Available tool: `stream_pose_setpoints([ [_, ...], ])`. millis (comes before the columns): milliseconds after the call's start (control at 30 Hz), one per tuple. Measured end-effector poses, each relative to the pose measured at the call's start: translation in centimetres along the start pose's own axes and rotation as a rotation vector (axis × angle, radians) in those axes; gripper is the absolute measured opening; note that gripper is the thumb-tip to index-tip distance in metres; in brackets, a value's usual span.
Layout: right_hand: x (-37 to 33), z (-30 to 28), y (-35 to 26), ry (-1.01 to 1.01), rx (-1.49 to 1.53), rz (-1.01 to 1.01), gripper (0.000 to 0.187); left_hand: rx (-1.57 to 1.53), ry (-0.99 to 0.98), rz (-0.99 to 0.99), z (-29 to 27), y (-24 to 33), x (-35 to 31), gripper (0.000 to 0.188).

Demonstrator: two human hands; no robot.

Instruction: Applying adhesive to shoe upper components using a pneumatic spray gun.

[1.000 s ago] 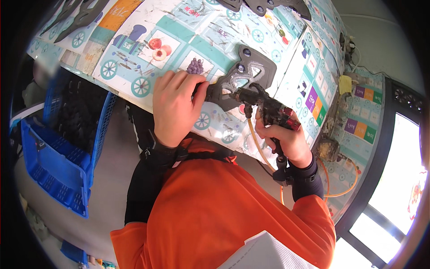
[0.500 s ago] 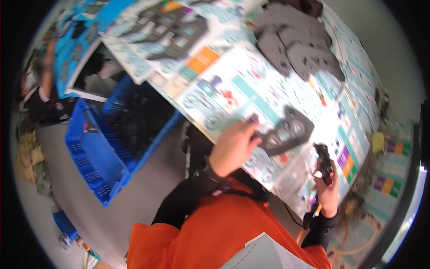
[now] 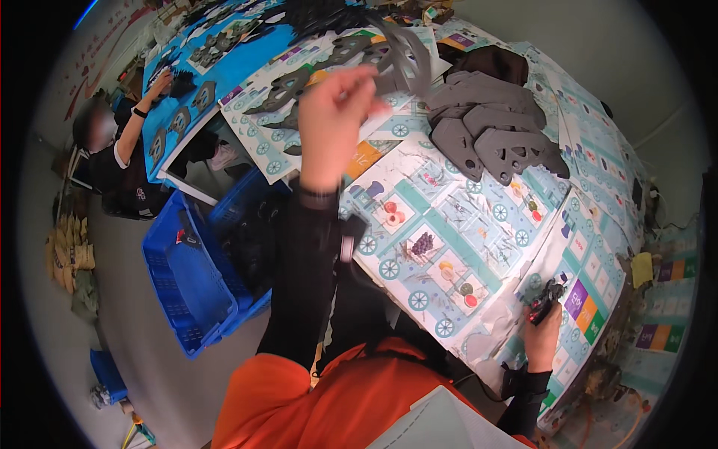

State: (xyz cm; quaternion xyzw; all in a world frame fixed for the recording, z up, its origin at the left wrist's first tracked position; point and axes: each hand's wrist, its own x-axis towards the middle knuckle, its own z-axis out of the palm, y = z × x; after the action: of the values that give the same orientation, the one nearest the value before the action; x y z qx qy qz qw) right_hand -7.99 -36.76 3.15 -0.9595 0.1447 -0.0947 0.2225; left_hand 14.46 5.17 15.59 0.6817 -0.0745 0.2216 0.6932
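Observation:
My left hand (image 3: 329,127) is raised over the far left part of the table, its fingers smeared by motion. Just beyond its fingertips is a blurred grey flat piece (image 3: 410,63) with cut-outs; whether the fingers touch it I cannot tell. It is over a spread of similar dark grey pieces (image 3: 284,93) with holes. At the right front my right hand (image 3: 542,337) is wrapped round a small black hand tool (image 3: 547,301) with a red detail, whose exact kind is unclear.
A stack of grey shaped pieces (image 3: 497,123) lies at the table's far middle. Printed sheets (image 3: 426,277) cover the table. Blue crates (image 3: 183,277), one holding dark items, stand at the left. Another person (image 3: 120,150) works at a blue-topped table (image 3: 213,75).
The grey piece by my left hand has moved from the near table edge to the far left, with that hand following. My right hand still holds the black tool, slightly lower in view.

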Motion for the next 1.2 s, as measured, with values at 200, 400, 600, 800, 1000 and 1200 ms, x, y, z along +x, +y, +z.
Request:
stream_pose_setpoints([
  [200,-0.1,-0.1,-0.7,-0.008,-0.015,0.003,0.05,-0.345,0.144,-0.178,3.4,-10.5,14.3,0.03],
  [400,0.1,-0.2,-1.0,0.017,-0.026,0.01,0.05,1.464,-0.335,0.17,2.8,-22.5,17.2,0.027],
  [600,0.2,-0.2,-1.1,-0.009,-0.053,0.031,0.047,0.712,0.189,-0.419,3.7,-22.8,16.4,0.025],
  [800,0.3,-0.3,-0.8,-0.013,-0.109,0.01,0.049,1.172,0.415,0.157,6.0,-19.2,14.5,0.023],
  [1000,0.2,-0.4,-0.2,0.063,-0.076,-0.057,0.054,0.771,-0.417,0.196,14.5,-12.3,6.8,0.036],
  [1200,-0.1,-1.1,0.1,0.045,0.011,-0.02,0.049,1.161,-0.565,0.409,22.1,-11.4,1.2,0.083],
])
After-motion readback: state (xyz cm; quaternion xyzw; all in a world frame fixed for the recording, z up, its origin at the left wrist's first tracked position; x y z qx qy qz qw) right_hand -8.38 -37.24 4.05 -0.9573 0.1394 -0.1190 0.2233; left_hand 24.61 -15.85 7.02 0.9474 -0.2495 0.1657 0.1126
